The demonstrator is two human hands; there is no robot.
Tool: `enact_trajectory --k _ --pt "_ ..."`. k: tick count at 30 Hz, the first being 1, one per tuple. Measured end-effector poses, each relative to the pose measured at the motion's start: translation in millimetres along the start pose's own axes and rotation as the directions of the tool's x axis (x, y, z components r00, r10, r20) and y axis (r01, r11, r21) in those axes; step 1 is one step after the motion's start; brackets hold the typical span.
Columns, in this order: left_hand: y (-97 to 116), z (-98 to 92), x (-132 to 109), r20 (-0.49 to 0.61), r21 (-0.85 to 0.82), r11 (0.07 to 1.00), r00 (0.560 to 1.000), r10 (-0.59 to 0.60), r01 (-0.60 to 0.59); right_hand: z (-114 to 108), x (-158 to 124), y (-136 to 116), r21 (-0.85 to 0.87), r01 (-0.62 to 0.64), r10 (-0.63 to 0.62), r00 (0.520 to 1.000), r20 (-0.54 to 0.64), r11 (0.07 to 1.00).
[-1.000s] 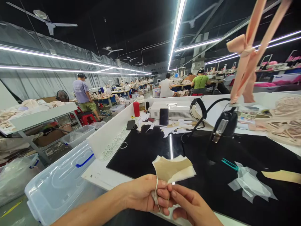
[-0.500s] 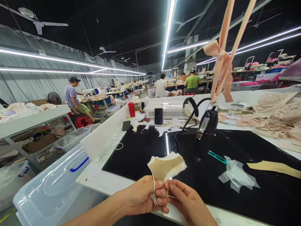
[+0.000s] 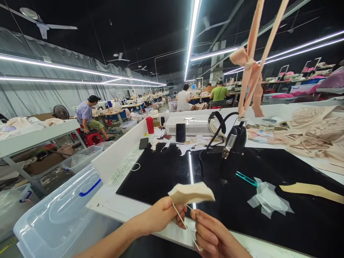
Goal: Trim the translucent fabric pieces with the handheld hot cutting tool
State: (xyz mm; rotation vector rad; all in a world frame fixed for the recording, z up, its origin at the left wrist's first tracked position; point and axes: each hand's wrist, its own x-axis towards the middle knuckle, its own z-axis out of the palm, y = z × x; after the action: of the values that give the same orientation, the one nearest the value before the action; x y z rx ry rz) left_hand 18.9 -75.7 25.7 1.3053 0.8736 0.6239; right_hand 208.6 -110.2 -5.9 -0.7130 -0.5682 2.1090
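My left hand (image 3: pixel 162 215) is closed around the narrow end of a stack of cut fabric pieces (image 3: pixel 192 193), beige on one face and white along the edges. A thin white elastic band (image 3: pixel 179 216) runs from the stack by my left fingers and stretches down in front. My right hand (image 3: pixel 211 231), just to the right, pinches that band between thumb and fingertips. Where the band goes behind the fabric is hidden. Both hands hover over the front edge of the black tabletop (image 3: pixel 161 179).
Thin white bands lie heaped (image 3: pixel 125 170) at left. Teal thread snips (image 3: pixel 246 179), translucent pieces (image 3: pixel 268 197) and a beige strip (image 3: pixel 309 191) lie at right. A black clamp-like device (image 3: pixel 233 143) stands mid-table under hanging peach straps (image 3: pixel 249 71). Phone (image 3: pixel 181 132) behind; lidded bin (image 3: pixel 59 211) left.
My right hand has moved slightly down and away from my left, drawing the band out. The fabric stack has tipped forward. A seated person at the left has leaned forward.
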Motion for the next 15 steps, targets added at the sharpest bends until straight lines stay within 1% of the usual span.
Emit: enact_trajectory --k 2,3,5,7,9,11,12,13,15 --pt "5 0.4 -5 0.037 0.234 0.97 0.997 0.06 -0.067 -4 0 -1 0.024 0.021 -0.022 1.0 0.01 0.999" --pt "7 1.1 -8 0.058 0.287 0.955 0.996 0.069 -0.082 -7 1 -1 0.04 0.033 -0.033 0.999 0.015 0.999" --pt "8 2.9 -12 0.099 0.274 0.959 0.994 0.051 -0.077 -12 3 -1 0.075 0.048 -0.05 0.999 0.023 0.996" --pt "7 4.6 -14 0.157 0.152 0.988 0.987 -0.013 -0.011 -15 5 0 0.147 0.032 -0.037 0.999 0.03 0.989" --pt "6 5.8 -15 0.2 -0.042 0.994 0.975 -0.094 0.105 -15 5 1 0.268 -0.002 -0.009 0.999 0.04 0.963" --pt "8 6.4 -16 0.214 -0.219 0.954 0.964 -0.159 0.206 -13 4 2 0.375 -0.041 0.025 0.999 0.046 0.926" --pt "9 6.3 -16 0.217 -0.283 0.93 0.96 -0.178 0.236 -11 3 3 0.402 -0.053 0.04 0.998 0.042 0.914" --pt "12 6.1 -17 0.218 -0.325 0.911 0.957 -0.189 0.254 -9 1 3 0.404 -0.067 0.058 0.998 0.032 0.912" --pt "17 4.7 -16 0.218 -0.359 0.892 0.954 -0.205 0.274 -7 -4 5 0.33 -0.098 0.1 0.995 0.013 0.939"
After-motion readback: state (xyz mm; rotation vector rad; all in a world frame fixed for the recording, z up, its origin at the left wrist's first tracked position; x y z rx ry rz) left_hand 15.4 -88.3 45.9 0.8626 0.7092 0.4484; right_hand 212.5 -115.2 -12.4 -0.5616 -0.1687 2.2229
